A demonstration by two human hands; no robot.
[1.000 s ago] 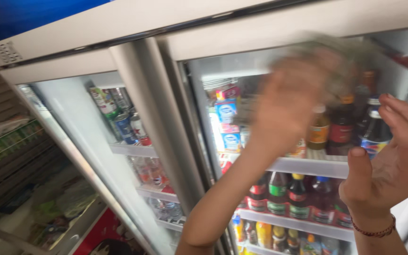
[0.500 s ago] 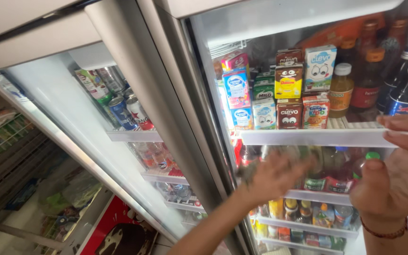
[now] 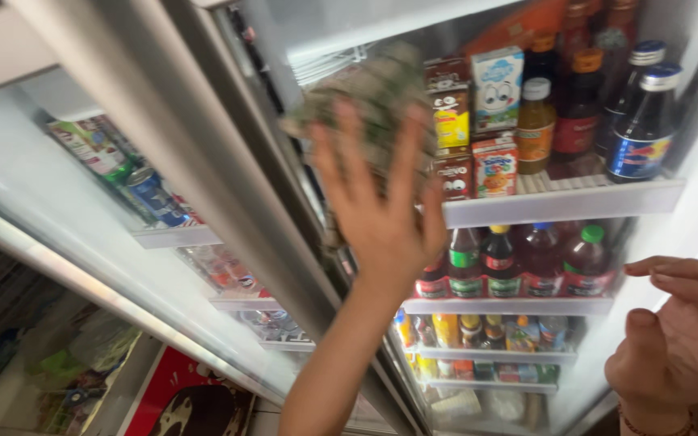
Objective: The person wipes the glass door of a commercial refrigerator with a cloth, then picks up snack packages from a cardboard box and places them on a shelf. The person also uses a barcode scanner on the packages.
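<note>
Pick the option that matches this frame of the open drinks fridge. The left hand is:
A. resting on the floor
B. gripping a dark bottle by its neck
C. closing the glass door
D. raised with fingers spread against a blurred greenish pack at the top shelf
D: the left hand is lifted with fingers spread, pressed to a blurred greenish pack beside the small drink cartons on the top shelf.

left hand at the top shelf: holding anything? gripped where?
The left hand presses a blurred greenish pack from below, fingers spread on its underside. The right hand holds nothing.
</note>
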